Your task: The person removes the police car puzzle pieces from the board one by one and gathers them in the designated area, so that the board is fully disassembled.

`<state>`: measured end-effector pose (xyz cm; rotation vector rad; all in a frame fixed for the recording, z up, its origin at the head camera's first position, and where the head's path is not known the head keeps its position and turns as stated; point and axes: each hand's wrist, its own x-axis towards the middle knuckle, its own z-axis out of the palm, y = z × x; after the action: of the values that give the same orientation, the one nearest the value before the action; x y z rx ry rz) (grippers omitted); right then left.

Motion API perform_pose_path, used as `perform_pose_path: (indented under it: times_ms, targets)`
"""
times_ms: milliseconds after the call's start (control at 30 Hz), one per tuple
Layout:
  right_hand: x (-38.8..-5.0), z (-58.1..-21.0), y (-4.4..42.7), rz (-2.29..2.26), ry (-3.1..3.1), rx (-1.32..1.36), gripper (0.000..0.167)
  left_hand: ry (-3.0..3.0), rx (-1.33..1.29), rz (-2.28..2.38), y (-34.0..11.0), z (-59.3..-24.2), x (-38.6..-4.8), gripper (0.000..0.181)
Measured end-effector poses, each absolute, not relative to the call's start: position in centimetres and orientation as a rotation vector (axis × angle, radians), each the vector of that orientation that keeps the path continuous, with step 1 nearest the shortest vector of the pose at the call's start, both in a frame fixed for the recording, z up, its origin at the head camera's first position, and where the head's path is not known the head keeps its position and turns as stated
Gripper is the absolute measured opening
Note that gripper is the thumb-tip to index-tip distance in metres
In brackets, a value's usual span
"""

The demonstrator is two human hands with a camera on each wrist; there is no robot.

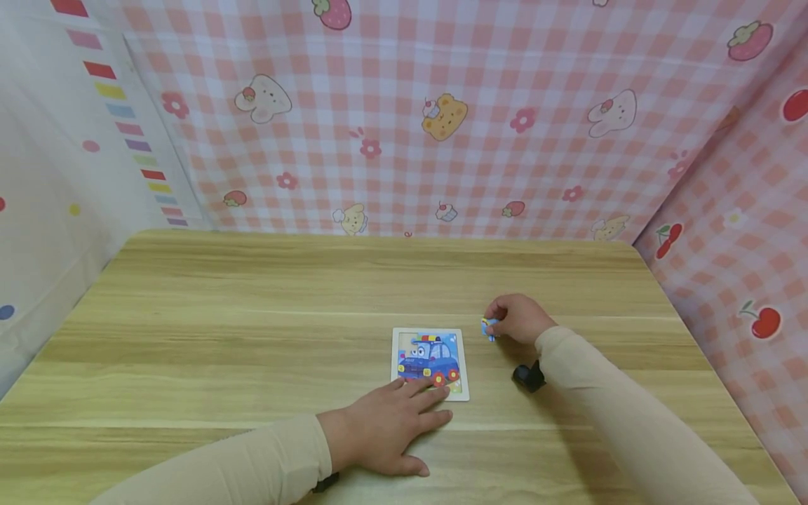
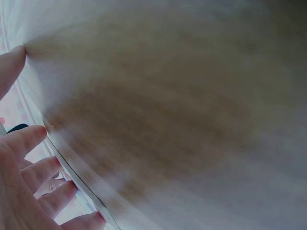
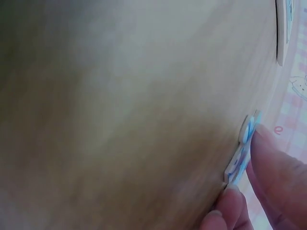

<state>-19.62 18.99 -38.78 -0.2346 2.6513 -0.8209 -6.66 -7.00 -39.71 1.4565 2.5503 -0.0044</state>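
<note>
A small jigsaw puzzle in a white square frame (image 1: 465, 375) lies on the table, showing a blue cartoon police car (image 1: 429, 358) with red wheels. My left hand (image 1: 386, 426) rests across its near edge, fingers spread and fairly straight, covering part of the lower picture. Bare tan backing appears at the picture's upper left. To the right of the frame, my right hand (image 1: 520, 319) pinches a small blue and yellow puzzle piece (image 1: 487, 327) between thumb and fingers. In the right wrist view the puzzle piece (image 3: 238, 160) is seen edge-on, low over or touching the tabletop; I cannot tell which.
The wood-grain table (image 1: 221, 337) extends widely around the puzzle. A pink checked curtain (image 1: 391, 175) hangs along the back, with patterned cloth on both sides. A black wrist-camera mount (image 1: 529, 377) sits below the right wrist.
</note>
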Motion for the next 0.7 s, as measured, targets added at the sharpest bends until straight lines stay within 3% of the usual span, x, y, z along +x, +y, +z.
perform_pose_path:
  times_ms: [367,700]
  targets:
    - [-19.7,-38.6,18.9,-0.809,2.645,-0.242,0.016,2.553,1.465,-0.011,-7.0,-39.7,-6.7,0.070]
    - [-19.2,-37.7,19.0,-0.867,2.667,-0.267,0.031,2.545,1.457,-0.017,-7.0,-39.7,-6.6,0.070]
